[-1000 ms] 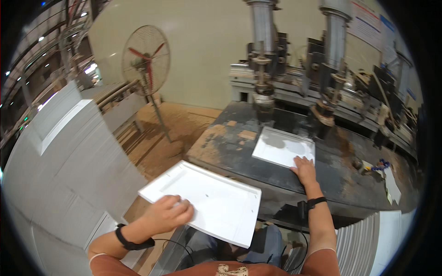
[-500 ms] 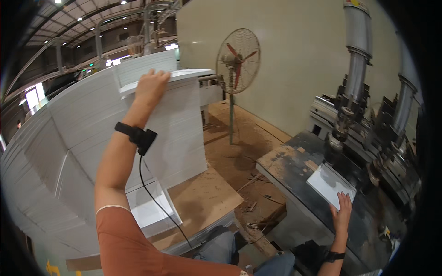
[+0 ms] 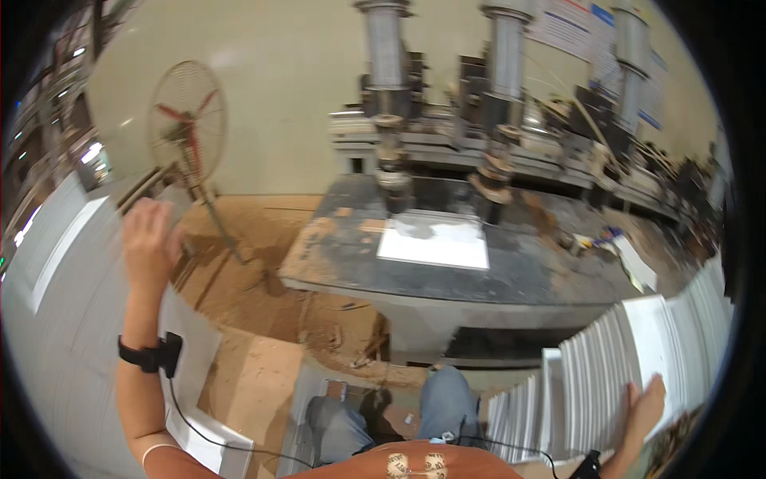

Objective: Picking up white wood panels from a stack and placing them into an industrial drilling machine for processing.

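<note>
My left hand point(image 3: 152, 239) is raised beside the tall stack of white panels point(image 3: 88, 319) on the left. Motion blurs its fingers, and no panel shows in it. At the lower right, my right hand point(image 3: 648, 405) rests against the white face of a panel point(image 3: 650, 335) in a leaning row of white panels point(image 3: 590, 375). Its thumb and fingers are apart. A single white panel point(image 3: 435, 243) lies flat on the dark machine table point(image 3: 351, 239), its far edge beneath two upright machine heads.
Metal cylinders point(image 3: 507, 64) stand over the table along its back. A caged fan with red blades point(image 3: 187, 124) stands at the far left by the wall. A brown board point(image 3: 247, 367) lies near my knees. Scraps and a white strip point(image 3: 634, 263) lie on the table's right side.
The view has swung right. My left hand has come off the top of the left stack. My right hand has left the panel on the table and moved to the row on the right.
</note>
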The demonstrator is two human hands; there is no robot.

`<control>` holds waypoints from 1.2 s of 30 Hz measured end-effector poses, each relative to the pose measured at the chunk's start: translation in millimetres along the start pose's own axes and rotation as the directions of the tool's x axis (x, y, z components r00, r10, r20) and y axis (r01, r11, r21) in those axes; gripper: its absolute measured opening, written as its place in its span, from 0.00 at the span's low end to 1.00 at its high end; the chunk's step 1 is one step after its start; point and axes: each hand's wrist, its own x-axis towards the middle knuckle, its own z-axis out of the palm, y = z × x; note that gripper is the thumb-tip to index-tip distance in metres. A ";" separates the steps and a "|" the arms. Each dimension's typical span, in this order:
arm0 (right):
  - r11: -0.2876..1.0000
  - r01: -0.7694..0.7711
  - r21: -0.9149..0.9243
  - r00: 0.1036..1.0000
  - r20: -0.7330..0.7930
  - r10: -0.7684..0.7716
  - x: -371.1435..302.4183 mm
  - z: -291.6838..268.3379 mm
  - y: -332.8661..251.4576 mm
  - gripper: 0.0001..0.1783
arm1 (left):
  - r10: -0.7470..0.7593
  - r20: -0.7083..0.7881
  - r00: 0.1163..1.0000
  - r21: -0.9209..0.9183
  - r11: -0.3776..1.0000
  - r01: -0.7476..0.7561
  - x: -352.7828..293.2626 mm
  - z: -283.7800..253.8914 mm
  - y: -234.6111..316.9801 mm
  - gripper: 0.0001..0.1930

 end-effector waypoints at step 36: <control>0.017 0.824 0.566 0.349 -0.484 -0.803 15.2 215.5 -461.0 0.23 | 0.253 0.104 0.962 0.245 0.931 -0.271 -44.6 -141.5 48.5 0.15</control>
